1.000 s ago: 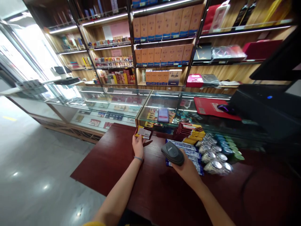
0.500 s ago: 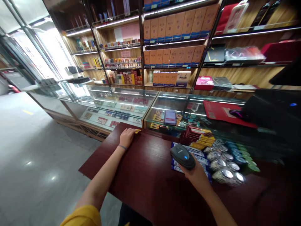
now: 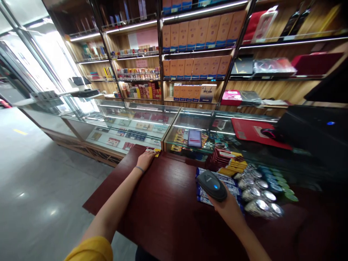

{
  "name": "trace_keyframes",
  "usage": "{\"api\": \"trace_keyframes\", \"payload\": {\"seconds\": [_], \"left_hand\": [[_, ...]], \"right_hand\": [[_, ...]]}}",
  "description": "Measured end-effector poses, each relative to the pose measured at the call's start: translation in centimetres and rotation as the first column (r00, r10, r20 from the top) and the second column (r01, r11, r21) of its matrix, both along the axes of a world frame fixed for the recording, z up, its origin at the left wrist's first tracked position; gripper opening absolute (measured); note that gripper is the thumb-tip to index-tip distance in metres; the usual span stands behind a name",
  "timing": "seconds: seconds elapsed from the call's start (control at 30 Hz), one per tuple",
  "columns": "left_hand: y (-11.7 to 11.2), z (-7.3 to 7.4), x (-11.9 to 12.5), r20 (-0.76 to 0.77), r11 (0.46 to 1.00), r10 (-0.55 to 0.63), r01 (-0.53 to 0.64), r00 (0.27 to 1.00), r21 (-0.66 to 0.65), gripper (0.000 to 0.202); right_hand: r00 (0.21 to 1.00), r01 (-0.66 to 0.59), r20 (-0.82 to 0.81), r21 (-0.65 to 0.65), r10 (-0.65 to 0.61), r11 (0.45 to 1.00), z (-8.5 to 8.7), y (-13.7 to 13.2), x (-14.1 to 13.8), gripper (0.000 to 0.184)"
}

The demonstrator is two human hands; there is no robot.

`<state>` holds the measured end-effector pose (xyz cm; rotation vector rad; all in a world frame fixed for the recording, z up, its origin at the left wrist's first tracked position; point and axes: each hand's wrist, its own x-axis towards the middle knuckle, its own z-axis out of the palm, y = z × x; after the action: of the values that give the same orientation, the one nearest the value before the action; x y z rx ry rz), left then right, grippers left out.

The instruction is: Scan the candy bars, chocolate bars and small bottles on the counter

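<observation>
My right hand (image 3: pixel 227 204) is wrapped round a black barcode scanner (image 3: pixel 213 185) with a lit blue light. It is held above a row of blue-and-white snack packets (image 3: pixel 202 194) on the dark red wooden table (image 3: pixel 163 195). At the table's far left edge, my left hand (image 3: pixel 145 160) lies over a flat yellow-and-brown packet (image 3: pixel 157 152), its fingers stretched across it and partly hiding it. Behind the scanner stands a stack of similar yellow-and-brown packets (image 3: pixel 228 162).
Silver-lidded jars (image 3: pixel 262 206) and green-lidded containers (image 3: pixel 290 197) stand on the table's right. Beyond lies a glass display counter (image 3: pixel 130 125) with a red mouse pad (image 3: pixel 250 133), a mouse and a dark monitor (image 3: pixel 318 127). Shelves of boxes line the wall.
The view has shifted slightly. More of the yellow-and-brown packet shows beyond my left fingers. The barcode scanner stays above the blue packets in my right hand.
</observation>
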<state>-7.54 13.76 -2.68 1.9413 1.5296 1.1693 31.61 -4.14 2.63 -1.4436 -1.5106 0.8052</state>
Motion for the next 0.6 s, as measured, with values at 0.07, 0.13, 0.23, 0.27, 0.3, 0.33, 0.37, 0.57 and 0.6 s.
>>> {"api": "trace_keyframes", "payload": {"seconds": [0.07,0.13,0.23,0.27,0.3,0.33,0.37,0.57,0.6], "left_hand": [[0.2,-0.3,-0.1,-0.023,1.000,-0.010,0.010,1.000,0.007,0.022],[0.4,-0.5,-0.1,-0.115,1.000,-0.011,0.014,0.993,0.027,0.021],[0.9,-0.6,-0.1,-0.253,0.999,-0.008,0.019,0.968,0.040,0.022],[1.1,-0.6,-0.1,-0.268,0.999,-0.014,0.025,0.963,0.037,0.023],[1.3,-0.6,-0.2,-0.267,0.999,-0.024,0.034,0.963,0.033,0.025],[1.4,-0.6,-0.2,-0.260,0.998,-0.039,0.048,0.965,0.028,0.026],[1.6,-0.6,-0.3,-0.251,0.998,-0.054,0.062,0.966,0.024,0.027],[1.9,-0.4,-0.5,-0.299,0.996,-0.090,0.091,0.950,-0.012,0.031],[1.8,-0.3,-0.5,-0.322,0.995,-0.095,0.096,0.942,-0.013,0.031]], "right_hand": [[1.000,-0.007,0.016,0.009,0.007,1.000,0.0,0.0,0.1,0.044],[1.000,-0.005,0.020,0.013,0.004,1.000,0.1,0.0,0.1,0.040],[1.000,0.008,-0.015,0.035,-0.008,0.999,0.3,-0.1,-0.1,0.038],[1.000,0.014,-0.028,0.040,-0.013,0.999,0.3,-0.1,-0.2,0.040],[0.999,0.017,-0.038,0.041,-0.016,0.999,0.3,-0.1,-0.2,0.041],[0.999,0.021,-0.044,0.041,-0.019,0.999,0.2,-0.1,-0.3,0.042],[0.999,0.024,-0.046,0.040,-0.022,0.999,0.1,-0.1,-0.2,0.042],[1.000,-0.014,-0.017,0.034,0.014,0.999,-1.0,0.5,0.8,0.045],[1.000,-0.024,-0.008,0.031,0.025,0.999,-1.1,0.5,1.0,0.045]]}}
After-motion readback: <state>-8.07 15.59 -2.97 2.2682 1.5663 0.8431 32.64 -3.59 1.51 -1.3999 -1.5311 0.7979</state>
